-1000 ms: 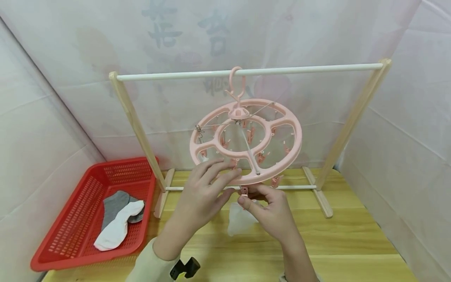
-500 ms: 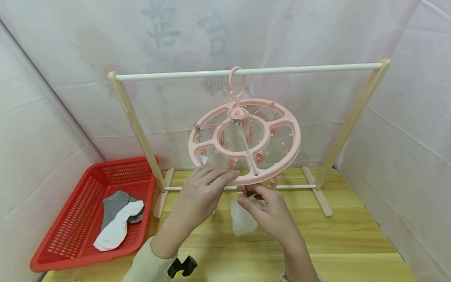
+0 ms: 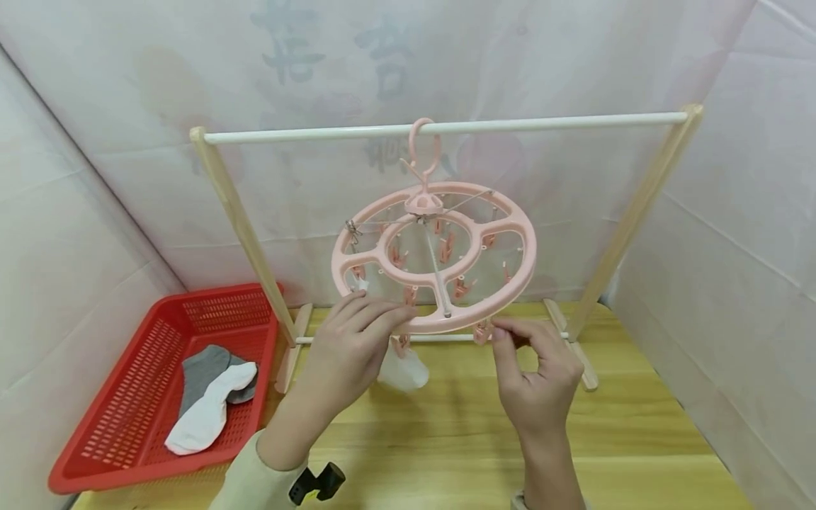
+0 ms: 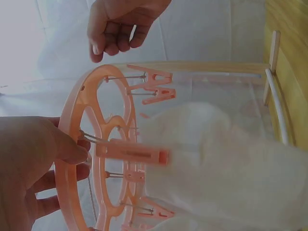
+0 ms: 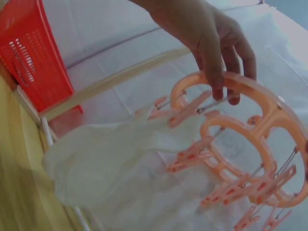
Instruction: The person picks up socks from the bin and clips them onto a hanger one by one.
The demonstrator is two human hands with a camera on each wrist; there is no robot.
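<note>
A pink round clip hanger (image 3: 491, 301) hangs by its hook from a white rail. My left hand (image 3: 350, 340) holds its front left rim, with the thumb on one side and fingers on the other in the left wrist view. A white sock (image 3: 405, 370), thin and pale, dangles from a pink clip (image 4: 134, 153) near that hand. My right hand (image 3: 542, 375) is at the front right rim, thumb and index tips together right beside the edge and a hanging clip (image 3: 482, 331). Its other fingers curl loosely, with nothing between them in the left wrist view.
A red basket (image 3: 248, 418) at the left contains a white sock (image 3: 207, 418) and a grey sock (image 3: 202, 372). The wooden-legged rack (image 3: 644, 212) spans the table (image 3: 459, 439), its low crossbar behind the hands. Several other clips hang beneath the hanger.
My right hand has let go of the clip with the white sock and moved right along the rim. The hanger has turned somewhat, carrying clip and sock left; my left hand shifted slightly left.
</note>
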